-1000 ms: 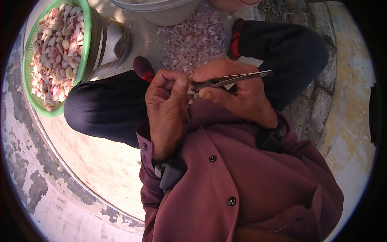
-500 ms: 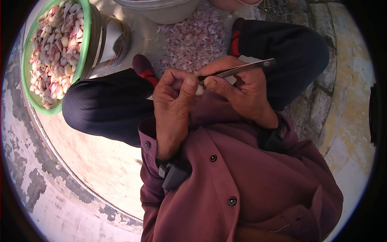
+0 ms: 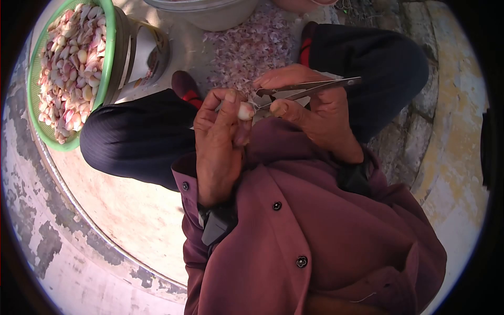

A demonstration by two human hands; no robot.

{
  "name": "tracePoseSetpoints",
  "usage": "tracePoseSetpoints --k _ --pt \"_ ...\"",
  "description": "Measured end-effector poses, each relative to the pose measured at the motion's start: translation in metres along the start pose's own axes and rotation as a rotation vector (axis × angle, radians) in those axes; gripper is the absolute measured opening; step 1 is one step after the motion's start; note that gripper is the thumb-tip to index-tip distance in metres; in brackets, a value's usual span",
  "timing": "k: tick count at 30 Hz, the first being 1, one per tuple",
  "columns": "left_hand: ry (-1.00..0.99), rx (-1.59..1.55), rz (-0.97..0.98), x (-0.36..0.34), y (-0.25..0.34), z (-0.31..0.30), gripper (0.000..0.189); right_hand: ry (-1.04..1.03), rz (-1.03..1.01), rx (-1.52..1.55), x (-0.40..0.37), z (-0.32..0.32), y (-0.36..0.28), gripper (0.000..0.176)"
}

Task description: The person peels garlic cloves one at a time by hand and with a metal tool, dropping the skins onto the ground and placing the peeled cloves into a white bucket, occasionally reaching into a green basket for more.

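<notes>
My left hand (image 3: pixel 218 139) pinches a pale garlic clove (image 3: pixel 245 111) between thumb and fingers, in front of my lap. Facing it, my right hand (image 3: pixel 320 113) grips metal tweezers (image 3: pixel 315 86) between thumb and fingers. The two arms of the tweezers stand apart, with their tips close beside the clove. A thin whitish shred seems to hang between tips and clove. Below both hands a heap of papery garlic skins (image 3: pixel 252 50) covers the ground between my feet.
On the left, a green mesh basket (image 3: pixel 111 52) full of garlic cloves (image 3: pixel 73 68) rests on a bucket (image 3: pixel 152 52). A large pale basin (image 3: pixel 210 16) stands at the top, beside a pinkish container (image 3: pixel 304 4). My bent knees flank the skins.
My left hand has shifted slightly left and turned, showing more of the clove. The tweezers, nearly closed before, have spread and come slightly away from the left fingers.
</notes>
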State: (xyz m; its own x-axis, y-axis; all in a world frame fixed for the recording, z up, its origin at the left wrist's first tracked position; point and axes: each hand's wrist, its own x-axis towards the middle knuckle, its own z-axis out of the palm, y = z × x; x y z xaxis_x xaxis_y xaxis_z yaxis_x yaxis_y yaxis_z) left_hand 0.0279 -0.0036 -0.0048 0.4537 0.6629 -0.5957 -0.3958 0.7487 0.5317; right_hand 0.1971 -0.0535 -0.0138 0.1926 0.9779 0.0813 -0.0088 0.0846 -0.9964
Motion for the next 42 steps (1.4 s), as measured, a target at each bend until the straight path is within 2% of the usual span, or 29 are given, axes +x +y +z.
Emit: tracePoseSetpoints --k 2,8,12,14,18,20,21,27,29,30,31,32,33,35,40,42 --pt "-0.01 -0.001 0.005 0.001 -0.001 0.002 0.016 -0.122 0.004 -0.015 -0.001 0.003 -0.008 0.027" --pt "-0.019 0.047 -0.027 -0.001 0.001 0.002 0.017 -0.126 0.078 -0.046 -0.005 0.005 -0.012 0.026" --pt "-0.02 0.103 -0.001 -0.002 0.001 0.007 0.016 -0.129 0.105 0.037 -0.005 0.002 -0.012 0.022" --pt "-0.001 0.139 0.012 -0.003 0.001 0.008 0.016 -0.064 0.148 0.088 -0.008 0.002 -0.009 0.019" --pt "-0.06 0.232 0.055 -0.004 -0.001 0.003 0.016 -0.049 0.172 0.082 -0.008 0.004 -0.009 0.017" --pt "-0.073 0.237 0.051 -0.004 -0.002 0.003 0.02 0.085 0.353 0.4 -0.007 0.007 -0.009 0.016" --pt "-0.083 0.27 0.076 -0.005 -0.004 0.005 0.02 0.084 0.352 0.4 -0.007 0.006 -0.006 0.016" --pt "-0.132 0.319 0.12 -0.007 -0.002 0.007 0.018 0.236 0.264 0.169 0.003 -0.002 0.003 0.018" --pt "-0.136 0.3 0.101 -0.007 -0.001 0.006 0.017 0.418 0.211 0.022 0.006 -0.01 0.015 0.021" --pt "-0.094 0.226 0.092 -0.006 -0.001 0.005 0.018 0.416 0.21 0.025 0.004 -0.011 0.016 0.021" --pt "-0.051 0.153 0.082 -0.005 -0.002 0.004 0.019 0.303 0.175 0.054 0.002 -0.011 0.015 0.023" --pt "-0.05 0.154 0.081 -0.004 -0.002 0.0 0.019 0.193 0.141 0.082 -0.001 -0.01 0.015 0.025" --pt "-0.093 0.106 0.072 -0.001 -0.001 -0.006 0.019 0.195 0.143 0.08 -0.003 -0.009 0.013 0.025" --pt "-0.139 0.056 0.062 0.001 -0.002 -0.008 0.019 -0.057 0.105 0.128 -0.007 -0.005 0.006 0.028" --pt "-0.069 0.123 0.064 -0.003 0.002 -0.003 0.016 -0.06 0.138 0.119 -0.009 -0.002 0.0 0.026" --pt "-0.079 0.131 0.073 -0.005 0.003 0.001 0.015 -0.047 0.169 0.236 -0.01 -0.002 0.002 0.024"
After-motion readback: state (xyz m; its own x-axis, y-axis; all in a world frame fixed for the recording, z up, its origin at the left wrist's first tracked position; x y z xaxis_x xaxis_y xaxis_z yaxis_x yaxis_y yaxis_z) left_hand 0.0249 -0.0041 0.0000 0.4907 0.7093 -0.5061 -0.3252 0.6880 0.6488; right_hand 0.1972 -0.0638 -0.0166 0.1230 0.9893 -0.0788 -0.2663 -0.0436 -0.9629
